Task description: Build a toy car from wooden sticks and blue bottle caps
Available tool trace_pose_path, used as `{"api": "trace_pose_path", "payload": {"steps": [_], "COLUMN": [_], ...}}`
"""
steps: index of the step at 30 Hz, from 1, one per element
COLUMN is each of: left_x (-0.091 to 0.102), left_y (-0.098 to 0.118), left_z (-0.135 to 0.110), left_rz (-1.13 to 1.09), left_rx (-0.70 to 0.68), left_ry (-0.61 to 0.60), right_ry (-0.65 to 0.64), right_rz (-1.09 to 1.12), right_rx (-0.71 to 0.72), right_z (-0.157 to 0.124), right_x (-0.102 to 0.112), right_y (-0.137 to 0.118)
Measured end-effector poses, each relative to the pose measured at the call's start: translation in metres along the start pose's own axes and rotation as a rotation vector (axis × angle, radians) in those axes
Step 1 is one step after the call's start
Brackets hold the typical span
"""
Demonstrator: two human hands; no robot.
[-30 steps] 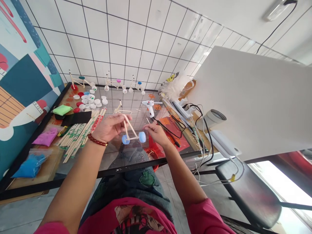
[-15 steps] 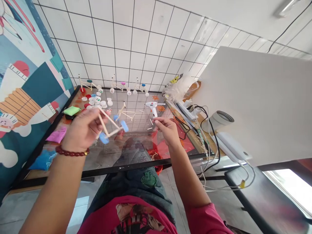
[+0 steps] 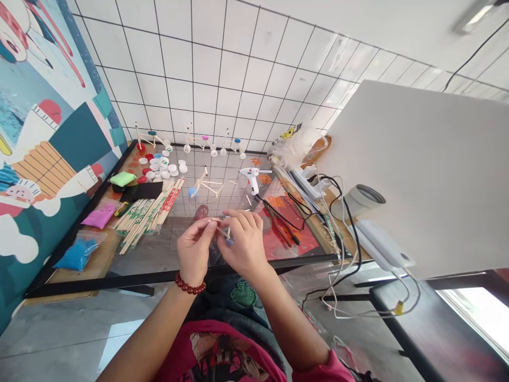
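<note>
My left hand point(image 3: 194, 248) and my right hand point(image 3: 243, 243) meet above the near edge of the glass table point(image 3: 167, 254). Both pinch a small stick frame with blue bottle-cap wheels point(image 3: 226, 232), which the fingers mostly hide. A red bead bracelet sits on my left wrist. Another unfinished stick frame point(image 3: 205, 183) with one blue cap lies further back on the glass. A white glue gun point(image 3: 251, 175) lies to its right.
Three finished stick bicycles point(image 3: 202, 142) stand along the tiled wall. Loose bottle caps point(image 3: 159, 164), a bundle of chopsticks point(image 3: 149, 209), green, pink and blue bags and a black sheet fill the left side. Cables, a power strip and a large white board point(image 3: 429, 175) crowd the right.
My left hand swung the stick frame out to the left, then brought it back to the middle, low and near. My right hand joined it and now grips the frame too.
</note>
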State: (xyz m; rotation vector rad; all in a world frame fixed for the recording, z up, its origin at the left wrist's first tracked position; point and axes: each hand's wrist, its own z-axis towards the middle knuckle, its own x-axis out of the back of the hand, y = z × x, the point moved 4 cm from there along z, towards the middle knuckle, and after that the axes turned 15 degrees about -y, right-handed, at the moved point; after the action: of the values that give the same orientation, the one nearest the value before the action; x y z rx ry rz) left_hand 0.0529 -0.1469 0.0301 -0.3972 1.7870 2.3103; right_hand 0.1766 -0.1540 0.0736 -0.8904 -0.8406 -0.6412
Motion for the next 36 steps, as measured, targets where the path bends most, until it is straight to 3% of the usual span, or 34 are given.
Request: {"api": "trace_pose_path", "payload": {"steps": [7,11,15,18,21,24,28,31,36], "left_x": [-0.004,0.007,0.039,0.053,0.06,0.064,0.057,0.044,0.026], "left_y": [0.012,0.017,0.029,0.031,0.024,0.013,-0.012,-0.029,-0.034], "left_z": [-0.005,0.017,0.048,0.068,0.082,0.088,0.089,0.088,0.096], "left_rz": [0.165,0.168,0.197,0.204,0.25,0.32,0.428,0.421,0.428], "left_rx": [-0.141,-0.025,-0.022,0.003,0.054,0.056,0.202,0.346,0.361], "left_ry": [-0.041,-0.17,-0.015,-0.008,-0.059,-0.063,-0.203,-0.299,-0.284], "right_ry": [0.035,0.012,0.005,0.002,0.04,0.119,0.016,-0.073,-0.141], "right_rz": [0.035,0.332,0.796,0.913,0.757,0.386,-0.013,-0.104,0.007], "right_rx": [0.044,-0.004,-0.208,-0.288,-0.302,-0.177,-0.039,-0.008,-0.018], "right_z": [-0.005,0.016,0.047,0.066,0.075,0.073,0.063,0.058,0.062], "right_x": [-0.011,-0.007,-0.002,-0.002,-0.005,-0.012,-0.034,-0.045,-0.047], "right_y": [0.013,0.043,0.095,0.12,0.128,0.119,0.097,0.089,0.088]}}
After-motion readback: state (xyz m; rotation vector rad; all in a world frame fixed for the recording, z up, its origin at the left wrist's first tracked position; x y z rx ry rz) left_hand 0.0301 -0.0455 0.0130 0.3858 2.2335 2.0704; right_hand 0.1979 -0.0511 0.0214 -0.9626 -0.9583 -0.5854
